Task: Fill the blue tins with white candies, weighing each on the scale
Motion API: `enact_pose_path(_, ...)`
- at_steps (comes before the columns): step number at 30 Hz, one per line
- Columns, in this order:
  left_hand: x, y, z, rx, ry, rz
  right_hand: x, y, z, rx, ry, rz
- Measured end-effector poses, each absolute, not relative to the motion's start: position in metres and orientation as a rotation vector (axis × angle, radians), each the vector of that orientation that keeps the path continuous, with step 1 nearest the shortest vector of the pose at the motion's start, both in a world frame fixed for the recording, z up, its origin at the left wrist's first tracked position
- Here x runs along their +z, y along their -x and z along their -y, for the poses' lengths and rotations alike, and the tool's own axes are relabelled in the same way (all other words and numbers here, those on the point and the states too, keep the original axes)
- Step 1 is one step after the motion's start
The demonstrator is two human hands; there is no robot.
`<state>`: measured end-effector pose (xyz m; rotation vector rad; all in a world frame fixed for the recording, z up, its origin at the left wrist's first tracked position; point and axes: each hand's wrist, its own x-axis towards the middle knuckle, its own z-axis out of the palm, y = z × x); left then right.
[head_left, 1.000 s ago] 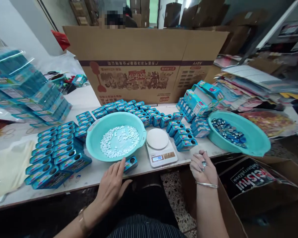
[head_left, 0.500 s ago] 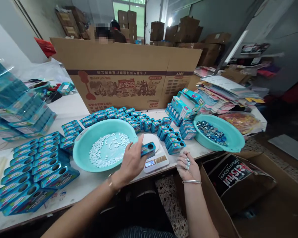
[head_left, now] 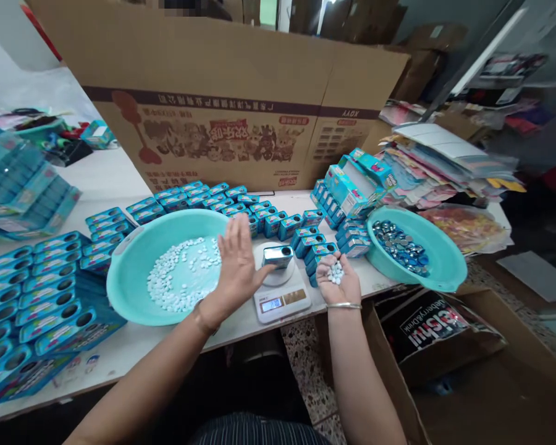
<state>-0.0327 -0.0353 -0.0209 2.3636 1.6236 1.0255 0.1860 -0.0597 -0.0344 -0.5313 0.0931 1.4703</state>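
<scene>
My left hand (head_left: 238, 262) is open with fingers stretched out, holding nothing, beside a small blue tin (head_left: 278, 257) with a round hole in its top. The tin stands on the round plate of a white digital scale (head_left: 285, 304) with a lit display. My right hand (head_left: 338, 281) is palm up, fingers curled round several small white tablets (head_left: 336, 272). Left of the scale sits a turquoise basin (head_left: 125, 272) with many loose white tablets (head_left: 178, 287) in it. Rows of blue tins (head_left: 58, 284) stand on the left, with more behind the basin and beside my right hand.
A turquoise basin (head_left: 447, 259) of shiny blue-silver caps (head_left: 398, 247) is at the right. Behind the tins stands a large cardboard sheet (head_left: 241, 74). Stacked papers (head_left: 445, 167) lie back right. An open carton (head_left: 528, 383) with a black bag (head_left: 440, 327) sits below the table's right edge.
My left hand has let go of the tin, which now stands on the scale, and its fingers have spread. My right hand has turned further palm up, showing more tablets. The view has tipped downward.
</scene>
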Motion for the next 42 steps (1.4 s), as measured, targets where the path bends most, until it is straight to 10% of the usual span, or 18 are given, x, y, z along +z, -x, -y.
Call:
enact_pose_path(28, -0.03, 0.069, 0.058, 1.255, -2.067, -1.467, -0.009, -0.154, -0.009, 1.402, 0.714, 0.09)
enact_pose_path(42, -0.039, -0.017, 0.002, 0.686, -2.207, -1.439, -0.018, -0.115, -0.019, 1.049, 0.921, 0.412)
